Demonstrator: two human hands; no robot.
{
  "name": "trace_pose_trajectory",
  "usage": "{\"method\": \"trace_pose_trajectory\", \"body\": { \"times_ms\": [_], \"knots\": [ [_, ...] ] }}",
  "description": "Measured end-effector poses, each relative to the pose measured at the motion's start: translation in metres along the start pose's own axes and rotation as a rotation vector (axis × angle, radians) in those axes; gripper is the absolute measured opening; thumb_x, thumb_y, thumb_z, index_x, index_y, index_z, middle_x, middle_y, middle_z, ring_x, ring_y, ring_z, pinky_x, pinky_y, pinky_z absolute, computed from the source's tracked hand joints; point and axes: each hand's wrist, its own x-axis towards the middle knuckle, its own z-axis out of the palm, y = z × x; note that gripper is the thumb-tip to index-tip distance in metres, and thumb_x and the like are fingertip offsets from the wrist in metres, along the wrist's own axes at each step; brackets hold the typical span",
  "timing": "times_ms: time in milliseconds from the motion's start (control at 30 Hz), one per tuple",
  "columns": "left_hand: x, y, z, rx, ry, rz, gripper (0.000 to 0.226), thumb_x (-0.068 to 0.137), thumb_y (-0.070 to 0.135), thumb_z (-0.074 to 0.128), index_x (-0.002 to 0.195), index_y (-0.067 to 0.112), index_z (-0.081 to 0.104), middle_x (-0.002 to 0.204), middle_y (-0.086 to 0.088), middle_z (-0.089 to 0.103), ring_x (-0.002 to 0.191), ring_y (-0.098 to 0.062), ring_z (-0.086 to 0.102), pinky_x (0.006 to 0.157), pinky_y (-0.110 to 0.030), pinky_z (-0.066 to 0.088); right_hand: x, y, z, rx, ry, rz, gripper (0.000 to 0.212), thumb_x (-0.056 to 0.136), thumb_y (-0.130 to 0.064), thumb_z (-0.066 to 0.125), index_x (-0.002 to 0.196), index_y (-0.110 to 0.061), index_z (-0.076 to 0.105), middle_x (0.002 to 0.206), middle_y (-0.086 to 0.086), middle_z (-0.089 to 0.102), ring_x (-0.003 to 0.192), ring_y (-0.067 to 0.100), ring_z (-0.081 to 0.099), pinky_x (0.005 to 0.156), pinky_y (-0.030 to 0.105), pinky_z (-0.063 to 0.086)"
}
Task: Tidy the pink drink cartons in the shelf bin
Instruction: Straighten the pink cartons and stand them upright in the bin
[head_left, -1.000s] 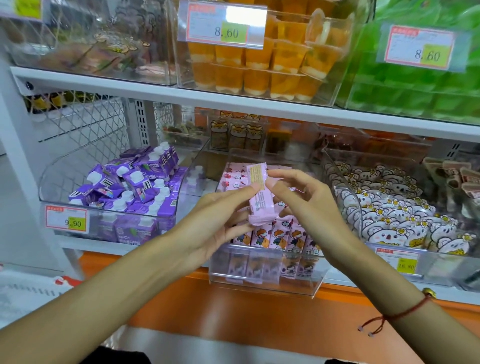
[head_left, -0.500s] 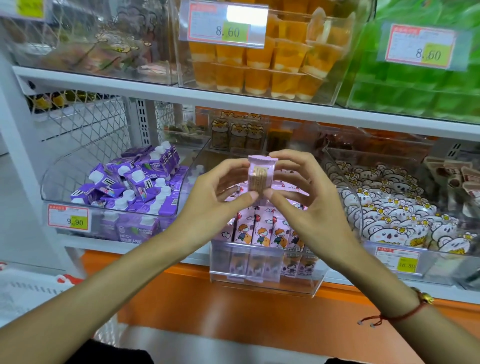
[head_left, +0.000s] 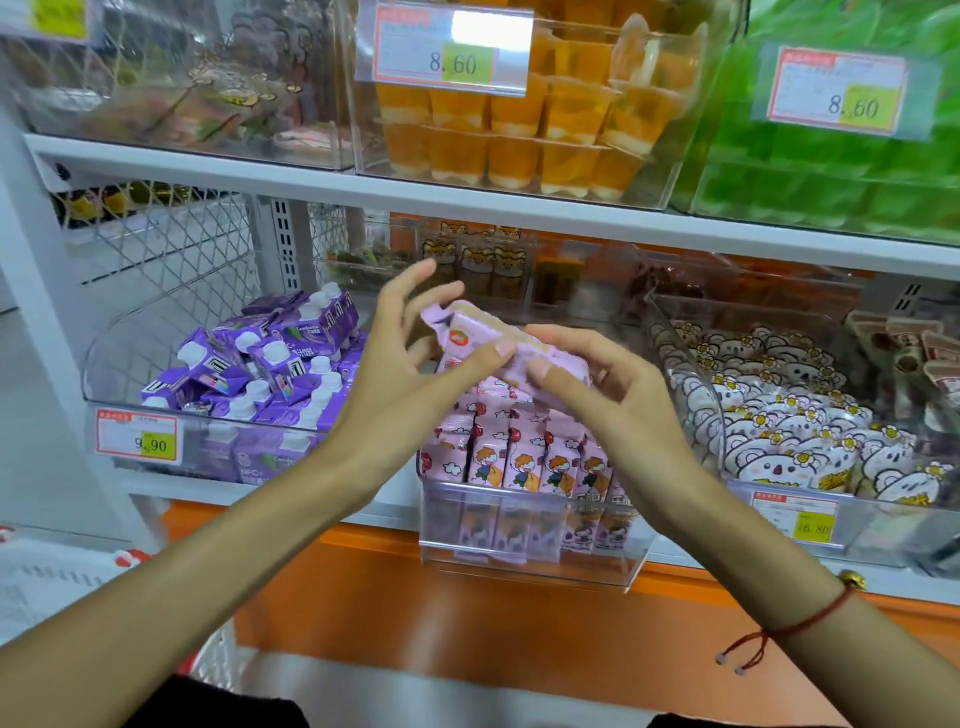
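A pink drink carton (head_left: 470, 332) lies tilted on its side in the air above the clear shelf bin (head_left: 530, 558). My left hand (head_left: 402, 374) pinches its left end between thumb and fingers, the upper fingers spread. My right hand (head_left: 597, 384) grips the carton's right end, thumb on top. Below, a row of pink cartons (head_left: 519, 457) with a cartoon child stands upright at the bin's front; more lie behind, partly hidden by my hands.
A bin of purple cartons (head_left: 270, 374) sits to the left, a bin of bear-print packets (head_left: 795, 426) to the right. The upper shelf (head_left: 467, 202) holds orange jelly cups (head_left: 535, 150) and green packs (head_left: 841, 197). An orange ledge (head_left: 467, 613) runs below.
The carton went from upright between my fingertips to lying tilted on its side. Both hands have shifted along it to hold its ends.
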Motion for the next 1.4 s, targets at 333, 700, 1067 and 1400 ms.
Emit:
{"method": "trace_pose_trajectory", "body": {
  "times_ms": [333,700,1067,1400],
  "knots": [
    [0.003,0.006,-0.004,0.208,-0.095,0.168,0.036,0.085,0.01,0.069,0.118,0.023,0.063,0.102,0.011,0.07,0.093,-0.009,0.067,0.074,-0.027,0.059,0.011,0.01,-0.01,0.334,0.16,0.283,0.044,0.082,-0.035,0.067,0.117,-0.009,0.06,0.091,-0.002,0.074,0.083,0.012,0.072,0.07,0.016,0.054],
    [0.031,-0.012,-0.029,0.812,-0.039,0.321,0.029,0.088,0.026,0.067,0.112,0.034,0.053,0.098,0.02,0.063,0.083,-0.008,0.065,0.077,-0.038,0.055,0.012,0.056,-0.019,-1.167,-0.228,-0.069,0.042,0.098,-0.032,0.046,0.137,-0.016,0.046,0.141,0.004,0.046,0.128,0.022,0.04,0.101,0.032,0.034],
    [0.071,-0.009,-0.019,1.269,-0.336,0.181,0.033,0.087,0.032,0.066,0.119,0.028,0.057,0.098,0.007,0.06,0.103,-0.024,0.058,0.081,-0.043,0.049,0.013,0.059,-0.02,-1.206,-0.269,-0.043,0.045,0.101,-0.037,0.038,0.14,-0.018,0.044,0.149,0.001,0.038,0.135,0.02,0.033,0.107,0.033,0.032],
    [0.027,-0.017,-0.026,0.915,0.052,0.063,0.041,0.086,0.029,0.066,0.125,0.03,0.054,0.122,0.012,0.06,0.102,-0.006,0.058,0.084,-0.031,0.049,0.017,0.056,-0.019,-1.161,-0.206,-0.107,0.04,0.099,-0.033,0.044,0.136,-0.02,0.048,0.137,0.001,0.05,0.125,0.02,0.042,0.093,0.027,0.034]
  ]
}}
